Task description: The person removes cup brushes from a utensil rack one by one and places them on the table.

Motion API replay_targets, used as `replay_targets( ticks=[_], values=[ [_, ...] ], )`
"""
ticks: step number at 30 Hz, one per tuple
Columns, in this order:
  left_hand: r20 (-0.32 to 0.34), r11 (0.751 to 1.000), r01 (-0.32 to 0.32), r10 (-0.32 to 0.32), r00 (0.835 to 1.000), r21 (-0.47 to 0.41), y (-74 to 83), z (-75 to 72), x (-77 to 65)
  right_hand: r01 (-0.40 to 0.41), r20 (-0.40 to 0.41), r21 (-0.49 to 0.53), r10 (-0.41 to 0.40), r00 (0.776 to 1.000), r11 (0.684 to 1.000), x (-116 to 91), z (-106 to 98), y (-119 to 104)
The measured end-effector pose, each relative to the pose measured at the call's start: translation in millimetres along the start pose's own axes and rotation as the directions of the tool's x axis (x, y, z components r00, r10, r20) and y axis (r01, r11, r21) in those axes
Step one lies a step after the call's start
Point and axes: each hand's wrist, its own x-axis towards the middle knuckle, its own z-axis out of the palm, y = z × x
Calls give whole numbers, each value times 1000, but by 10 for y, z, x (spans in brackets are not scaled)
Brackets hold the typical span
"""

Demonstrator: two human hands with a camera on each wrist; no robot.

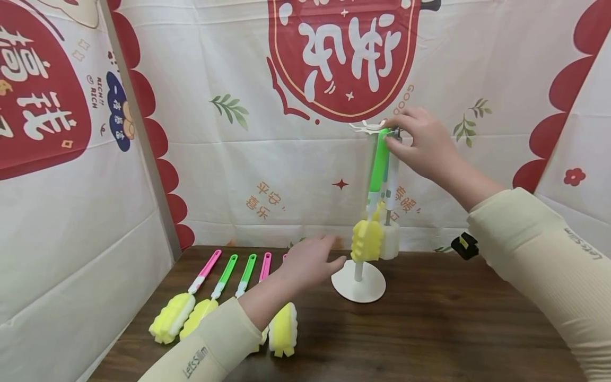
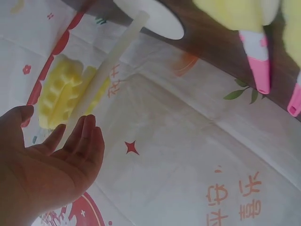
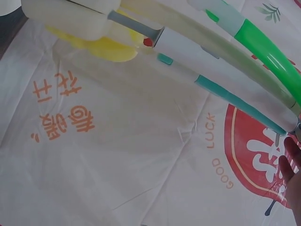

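At the top of a white hanging stand (image 1: 359,289), my right hand (image 1: 425,140) pinches the upper end of a green-handled sponge bottle brush (image 1: 379,167). The brush's yellow sponge head points down, beside the pole. Behind it hang a brush with a white handle and white sponge (image 1: 390,241) and a teal-trimmed brush (image 3: 235,101), partly hidden. My left hand (image 1: 305,262) hovers left of the stand's base, fingers extended and holding nothing. In the left wrist view its fingertips overlap the pole (image 2: 110,61).
Several sponge brushes with pink handles (image 1: 206,273) and green handles (image 1: 226,273) lie in a row on the dark wooden table (image 1: 429,318), partly behind my left arm. A small black object (image 1: 464,245) is near the back right edge. Printed cloth (image 1: 238,175) hangs behind and at the sides.
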Motion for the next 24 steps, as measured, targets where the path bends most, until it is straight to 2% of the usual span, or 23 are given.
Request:
replay_targets(
  ticks=[6, 11, 18, 24],
  values=[
    [-28, 986, 36, -42, 999, -164, 37, -49, 103, 14, -5, 10, -14, 1000, 1000, -20, 10, 14],
    [-44, 953, 67, -84, 995, -297, 59, -43, 179, 21, -6, 29, -21, 1000, 999, -29, 12, 18],
    [-41, 940, 64, -82, 996, -335, 123, -15, 289, 128, -54, -47, -131, 990, 991, -48, 19, 16],
    [-36, 941, 59, -76, 996, -334, 189, -4, 309, 189, -62, -111, -197, 978, 976, -61, 36, 14]
  ],
)
